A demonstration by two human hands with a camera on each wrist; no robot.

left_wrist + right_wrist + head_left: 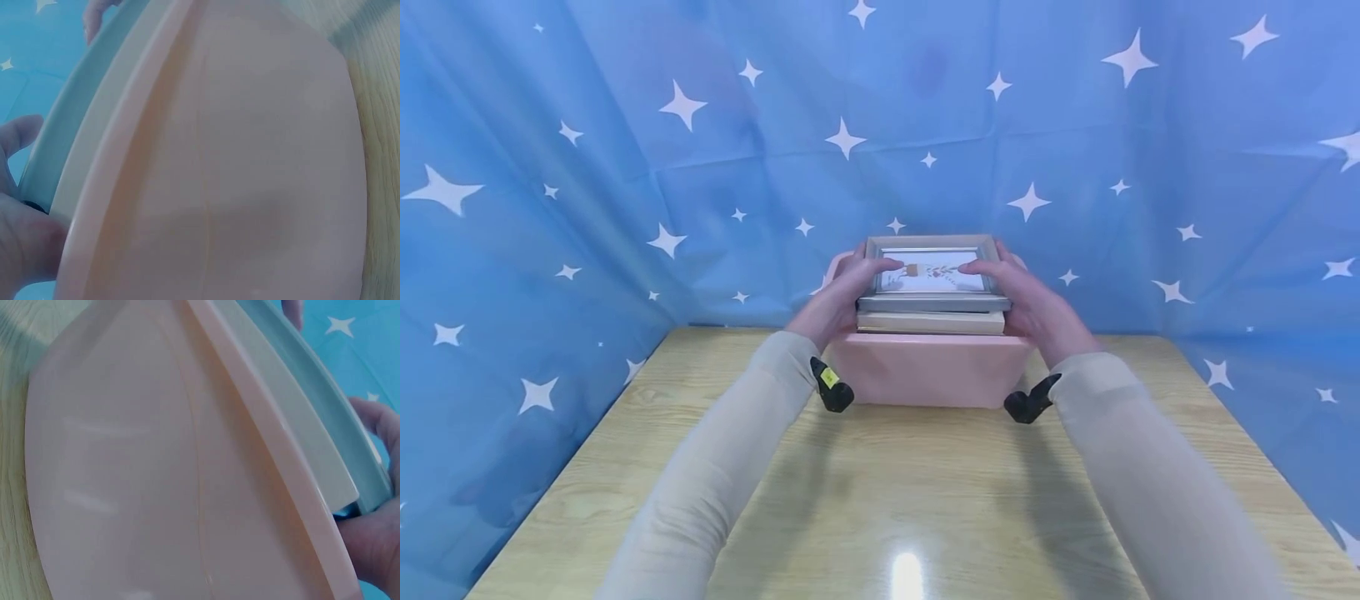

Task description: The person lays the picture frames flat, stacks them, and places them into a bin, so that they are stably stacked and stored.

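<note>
A silver-grey picture frame (931, 279) with a plant print lies face up at the top of a pink plastic bin (929, 371). Under it is a cream, flat-edged piece (931, 323), which shows just over the bin's near rim. My left hand (841, 293) grips the left side of the picture frame, thumb over its face. On the opposite side my right hand (1039, 302) holds it the same way, with the thumb on the print. Both wrist views show the cream piece (300, 419) between the grey frame (78, 115) and the bin's rim. Most fingers are hidden behind the sides.
The bin stands toward the back of a light wood table (917, 492). Close behind the table hangs a blue curtain (925, 108) with white stars, which also runs along both sides. A black wrist camera (832, 386) sits under the left wrist, another (1030, 403) under the right.
</note>
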